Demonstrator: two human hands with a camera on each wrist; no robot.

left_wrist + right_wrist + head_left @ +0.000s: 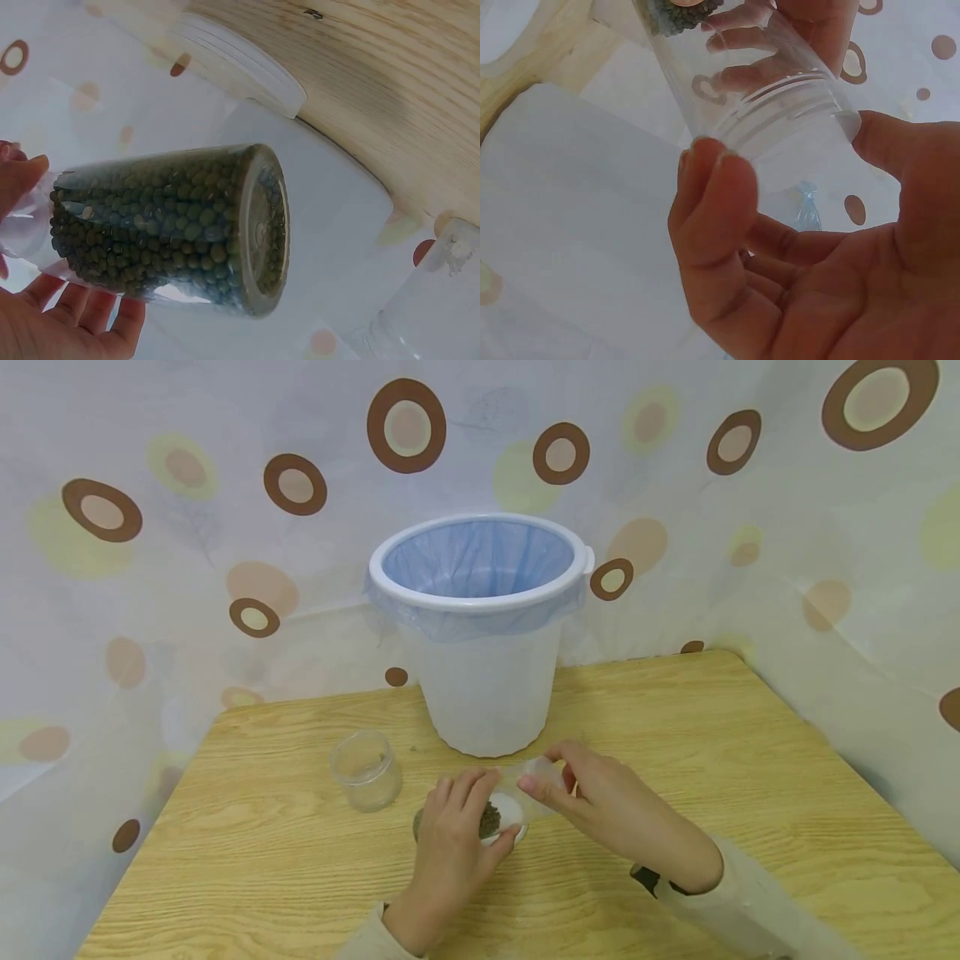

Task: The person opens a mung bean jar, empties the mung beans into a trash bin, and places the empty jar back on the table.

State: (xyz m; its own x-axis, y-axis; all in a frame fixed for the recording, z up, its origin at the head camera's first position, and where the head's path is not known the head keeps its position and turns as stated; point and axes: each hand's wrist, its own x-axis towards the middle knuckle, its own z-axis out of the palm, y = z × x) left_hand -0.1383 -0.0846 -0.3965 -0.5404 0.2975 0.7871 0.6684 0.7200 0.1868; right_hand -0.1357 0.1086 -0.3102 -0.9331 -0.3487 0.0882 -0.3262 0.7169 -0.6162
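Beans (pixel 489 819), dark green, fill much of the clear jar (pixel 169 229), which is tilted well over on its side above the wooden table (pixel 247 860), just in front of the white bin (pixel 487 685). From here I see the left hand (pixel 453 839) holding the jar round its body, while the right hand (pixel 600 793) has thumb and fingers curled at its ridged end (whether a clear cap sits there, I can't tell). Left of them stands a clear tub (pixel 367 777); blue liner (pixel 480 560) folds over the bin's rim.
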